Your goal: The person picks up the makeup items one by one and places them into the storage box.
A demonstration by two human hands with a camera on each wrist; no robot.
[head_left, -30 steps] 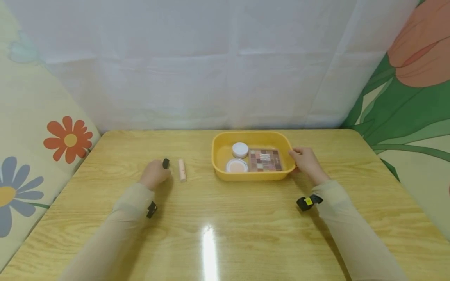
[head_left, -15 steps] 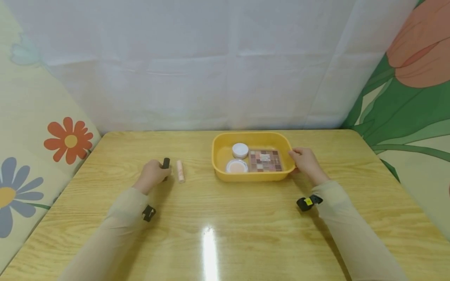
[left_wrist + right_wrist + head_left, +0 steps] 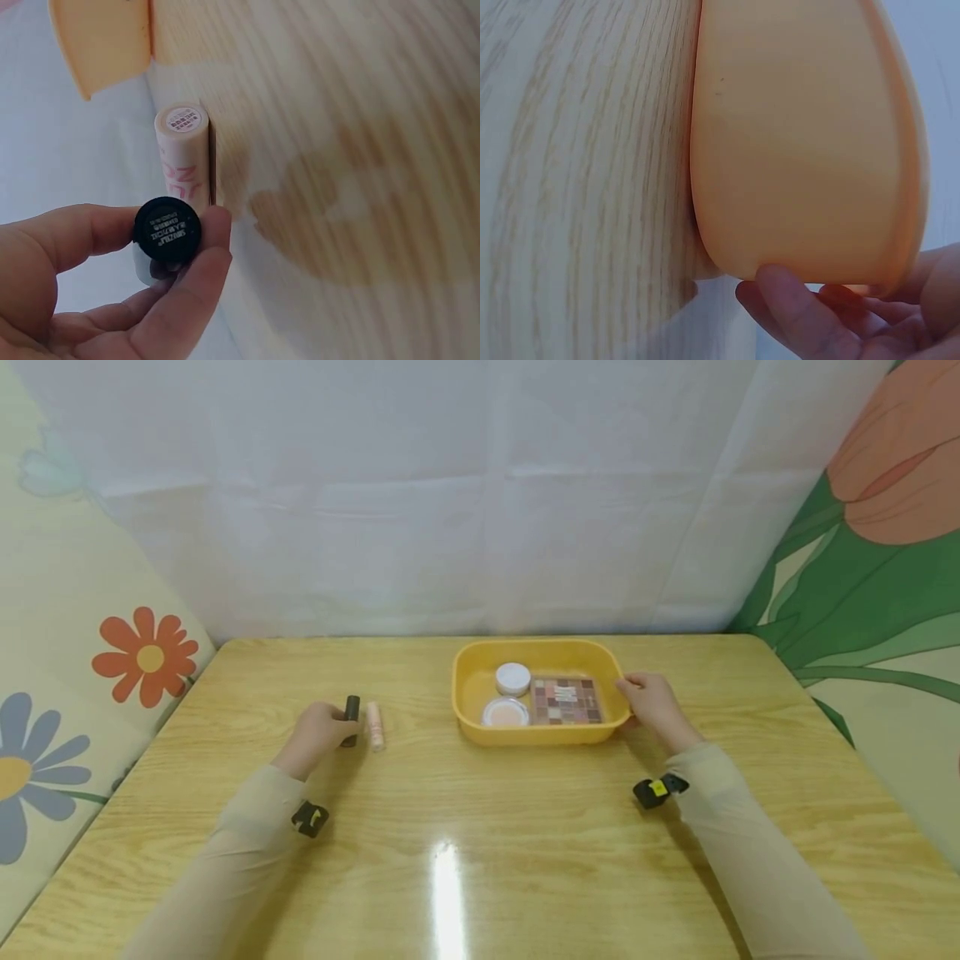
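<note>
My left hand (image 3: 317,737) pinches a slim black cosmetic tube (image 3: 352,720) between thumb and fingers on the left part of the table. In the left wrist view, the printed round end of the black tube (image 3: 168,229) faces the camera. Just to its right a pale pink cosmetic tube (image 3: 375,727) with pink lettering lies on the table. My right hand (image 3: 654,706) grips the right end of a yellow plastic bin (image 3: 540,737); in the right wrist view its fingers (image 3: 799,304) curl under the bin's end.
Inside the bin lie an eyeshadow palette (image 3: 567,702), a white round jar (image 3: 513,679) and a round compact (image 3: 506,713). The wooden table (image 3: 525,843) ends at a white cloth backdrop (image 3: 480,527). Flower-patterned panels flank it on both sides.
My left hand has shifted slightly left, and more of the black tube shows. The pink tube has moved left, closer to the black one. My right hand and the bin have stayed put.
</note>
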